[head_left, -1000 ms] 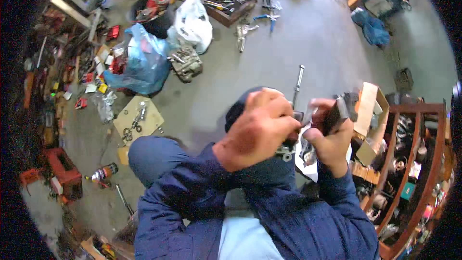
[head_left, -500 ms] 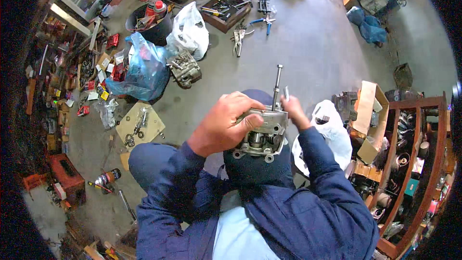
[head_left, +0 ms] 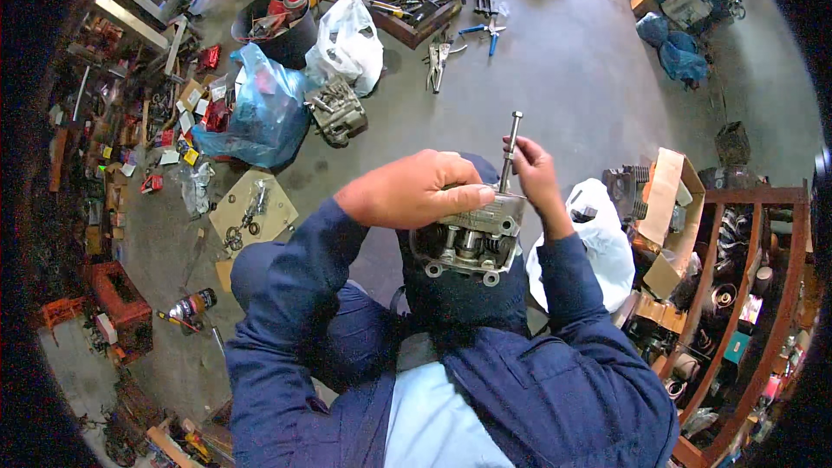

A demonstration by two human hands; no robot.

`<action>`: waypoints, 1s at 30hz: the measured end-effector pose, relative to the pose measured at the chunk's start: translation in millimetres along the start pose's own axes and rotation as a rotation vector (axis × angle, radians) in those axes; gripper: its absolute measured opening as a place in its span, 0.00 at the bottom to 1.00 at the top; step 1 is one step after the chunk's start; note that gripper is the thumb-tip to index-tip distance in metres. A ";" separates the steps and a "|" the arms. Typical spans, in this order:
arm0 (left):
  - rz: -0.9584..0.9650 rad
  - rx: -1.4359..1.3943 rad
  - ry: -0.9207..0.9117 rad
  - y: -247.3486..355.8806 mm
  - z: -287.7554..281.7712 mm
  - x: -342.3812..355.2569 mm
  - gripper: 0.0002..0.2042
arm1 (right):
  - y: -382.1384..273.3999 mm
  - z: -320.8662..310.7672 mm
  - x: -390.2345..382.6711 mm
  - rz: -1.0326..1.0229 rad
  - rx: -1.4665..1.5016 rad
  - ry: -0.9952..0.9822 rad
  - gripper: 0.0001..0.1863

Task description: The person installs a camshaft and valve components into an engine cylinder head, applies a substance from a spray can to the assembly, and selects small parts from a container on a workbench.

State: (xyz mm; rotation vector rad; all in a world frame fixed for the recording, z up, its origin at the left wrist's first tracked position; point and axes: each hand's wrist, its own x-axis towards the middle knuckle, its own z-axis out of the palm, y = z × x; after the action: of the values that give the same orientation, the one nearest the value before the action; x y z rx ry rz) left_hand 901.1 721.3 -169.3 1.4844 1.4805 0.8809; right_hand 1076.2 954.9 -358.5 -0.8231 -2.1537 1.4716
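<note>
A grey metal cylinder head from a small engine rests on my lap, its valve springs and bolt lugs facing me. My left hand is closed over its upper left edge, with the thumb along the top. From the top of the casting rises a long steel bolt, slightly tilted, with a hex head and a nut partway down. My right hand is at the bolt's right side, fingers curled in against its middle near the nut. Its fingertips are partly hidden behind the bolt.
Ahead on the floor lie locking pliers, blue-handled pliers and a wooden tool tray. Another engine casting sits by white and blue bags. Close on my right are a white bag and a wooden rack of parts.
My right hand has come up and in to the bolt; the small silver piece seen in it before no longer shows. My left hand has shifted on the casting, its fingers more folded.
</note>
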 end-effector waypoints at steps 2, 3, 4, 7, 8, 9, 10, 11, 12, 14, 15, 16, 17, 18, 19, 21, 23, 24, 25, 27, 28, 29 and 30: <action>-0.006 -0.091 -0.003 -4.2 -0.6 0.7 0.17 | -91.8 -23.6 -8.3 0.042 0.271 -0.255 0.11; 0.059 -0.126 -0.027 -6.1 0.8 6.6 0.17 | -107.8 -33.3 -10.1 0.048 0.261 -0.243 0.11; 0.115 -0.157 -0.044 -7.9 1.6 8.9 0.17 | -119.1 -37.5 -10.5 0.016 0.333 -0.431 0.11; 0.094 0.018 0.438 -8.5 28.5 -5.3 0.26 | -158.9 -38.3 -9.6 -0.012 0.283 -0.703 0.12; 0.093 0.016 0.443 -10.7 47.2 -17.8 0.26 | -165.9 -36.5 -7.8 -0.014 0.162 -0.786 0.13; 0.087 0.053 0.768 -14.5 72.4 -33.7 0.36 | -160.2 -38.6 -3.3 -0.084 0.178 -0.891 0.15; 0.072 0.098 1.099 -18.8 94.6 -49.5 0.49 | -163.0 -37.8 1.8 -0.088 0.177 -0.900 0.15; 0.068 0.098 1.107 -19.7 119.0 -58.8 0.49 | -167.9 -36.9 5.5 -0.156 0.098 -0.974 0.16; 0.076 0.045 1.029 -15.4 146.9 -64.6 0.59 | -172.0 -33.6 6.7 -0.221 0.024 -1.052 0.17; 0.074 0.071 1.003 -9.5 173.5 -55.0 0.75 | -173.4 -28.1 9.0 -0.307 0.003 -1.077 0.18; 0.050 0.013 1.007 -12.1 174.5 -51.1 0.74 | -172.8 -26.4 9.3 -0.397 0.003 -1.076 0.18; 0.031 -0.034 1.009 -17.2 168.8 -47.4 0.72 | -171.7 -23.6 12.5 -0.498 0.009 -1.067 0.17; 0.037 -0.048 1.023 -18.6 159.9 -45.8 0.68 | -167.9 -24.2 10.6 -0.492 0.020 -1.036 0.14; 0.038 0.029 1.009 -18.1 146.4 -47.7 0.63 | -166.8 -24.5 6.3 -0.499 0.014 -1.044 0.14; 0.090 -0.012 0.945 -23.3 130.8 -46.9 0.62 | -167.5 -28.0 0.1 -0.499 -0.105 -0.887 0.12; 0.148 0.041 0.812 -24.5 91.5 -50.3 0.57 | -161.4 -25.0 -19.2 -0.464 -0.153 -0.595 0.10; 0.190 -0.033 0.653 -33.6 60.7 -45.7 0.54 | -167.6 -22.6 -33.5 -0.390 -0.189 -0.487 0.11; 0.210 -0.092 0.573 -39.9 50.7 -43.0 0.54 | -166.8 -18.3 -40.7 -0.398 -0.139 -0.408 0.11; 0.218 -0.086 0.572 -42.5 42.8 -42.8 0.54 | -160.1 -16.1 -46.6 -0.364 -0.029 -0.388 0.12; 0.082 -0.176 0.382 -44.2 29.9 -40.0 0.55 | -149.7 -9.8 -43.4 -0.590 0.044 -0.299 0.12; 0.084 -0.173 0.370 -44.1 28.2 -37.3 0.55 | -146.8 -4.6 -43.7 -0.648 0.155 -0.299 0.12; 0.171 -0.091 0.421 -44.0 26.9 -34.5 0.57 | -146.5 -1.2 -48.1 -0.645 0.156 -0.286 0.12; 0.260 -0.010 0.469 -43.7 25.8 -32.0 0.58 | -147.7 3.3 -54.6 -0.464 0.267 -0.199 0.12</action>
State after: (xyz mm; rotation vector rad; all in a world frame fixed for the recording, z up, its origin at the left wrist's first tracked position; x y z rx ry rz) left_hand 905.3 685.1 -216.9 1.5533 1.6247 1.4694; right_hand 1079.2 876.2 -222.1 -0.0752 -2.0345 1.5844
